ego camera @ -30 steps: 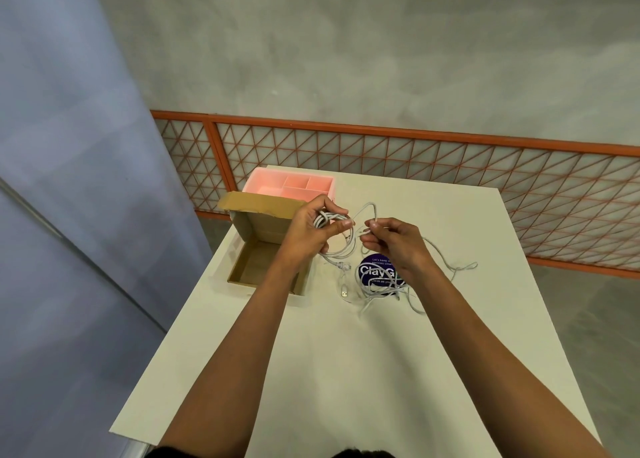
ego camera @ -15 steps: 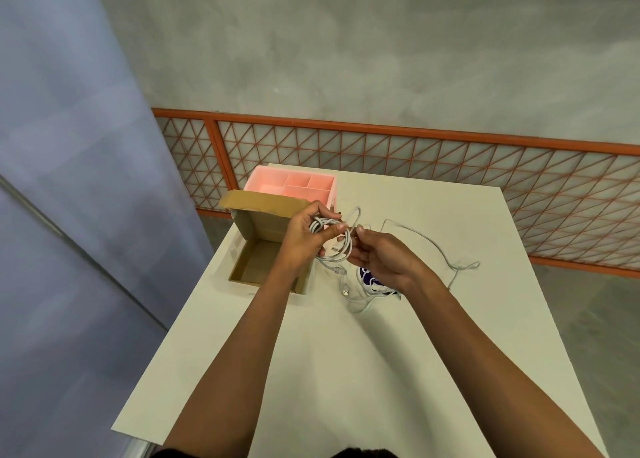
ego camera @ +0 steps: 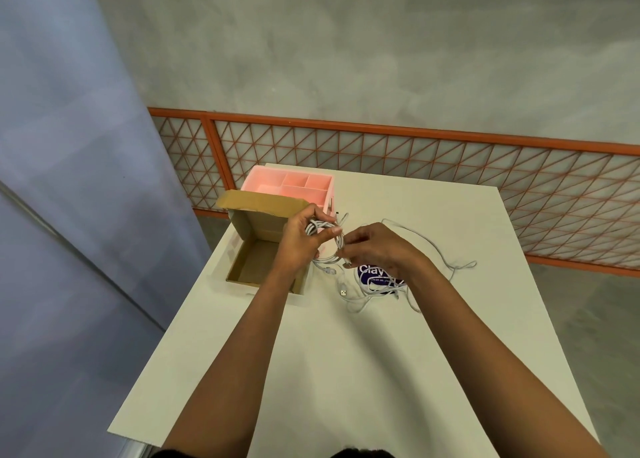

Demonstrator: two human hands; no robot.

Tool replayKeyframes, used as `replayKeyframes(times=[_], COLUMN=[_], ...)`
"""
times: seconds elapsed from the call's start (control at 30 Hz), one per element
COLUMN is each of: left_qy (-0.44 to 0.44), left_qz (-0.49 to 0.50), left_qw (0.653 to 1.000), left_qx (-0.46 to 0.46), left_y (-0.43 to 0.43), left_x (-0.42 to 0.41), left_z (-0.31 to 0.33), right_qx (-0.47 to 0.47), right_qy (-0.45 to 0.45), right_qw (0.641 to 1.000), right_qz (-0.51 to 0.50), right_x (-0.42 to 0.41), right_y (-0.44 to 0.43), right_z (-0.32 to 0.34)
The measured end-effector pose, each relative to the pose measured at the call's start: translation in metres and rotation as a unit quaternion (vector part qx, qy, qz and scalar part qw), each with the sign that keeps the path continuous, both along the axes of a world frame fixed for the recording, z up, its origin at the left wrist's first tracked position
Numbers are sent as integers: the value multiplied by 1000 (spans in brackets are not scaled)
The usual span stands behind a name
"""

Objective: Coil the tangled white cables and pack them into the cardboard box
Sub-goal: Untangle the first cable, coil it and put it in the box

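Observation:
My left hand grips a small coil of white cable above the right edge of the open cardboard box. Close beside it, my right hand pinches a strand of the same cable at the coil's right side. Loose white cable trails from my hands across the table in a wide loop to the right. More tangled cable with a USB plug lies under my right wrist. The box looks empty inside; its lid flap stands up at the back.
A pink divided organiser tray stands behind the box at the table's far left. A round purple "Clay" container sits under the cable tangle. The white table ends near an orange mesh railing.
My right hand has moved left and closer to the coil, bringing another turn of cable to it. The coil in my left hand has grown and the loose loop on the table has shifted.

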State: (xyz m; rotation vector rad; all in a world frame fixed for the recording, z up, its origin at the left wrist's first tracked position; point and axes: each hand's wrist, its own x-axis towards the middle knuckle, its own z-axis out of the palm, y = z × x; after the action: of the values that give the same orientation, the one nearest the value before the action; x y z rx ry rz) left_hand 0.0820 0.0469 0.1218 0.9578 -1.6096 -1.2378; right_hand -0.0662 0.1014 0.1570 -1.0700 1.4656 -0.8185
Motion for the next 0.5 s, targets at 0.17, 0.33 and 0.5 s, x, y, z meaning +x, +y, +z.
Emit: replayKeyframes(times=[0.17,0.33,0.5], left_qy=[-10,-48,-57], left_qz=[32,54,67], left_qw=[999,997,996], left_qx=[-5,-23,-24], left_y=[0,-3,-2], left_x=[1,0,-1], left_z=[-1,-3,0], right_qx=[44,42,-13], right_qy=[-13,3,57], right_qw=[999,991,979], right_qz=[21,126,194], right_x=[-4,-3,-9], right_y=[0,2,5], right_z=[14,11,10])
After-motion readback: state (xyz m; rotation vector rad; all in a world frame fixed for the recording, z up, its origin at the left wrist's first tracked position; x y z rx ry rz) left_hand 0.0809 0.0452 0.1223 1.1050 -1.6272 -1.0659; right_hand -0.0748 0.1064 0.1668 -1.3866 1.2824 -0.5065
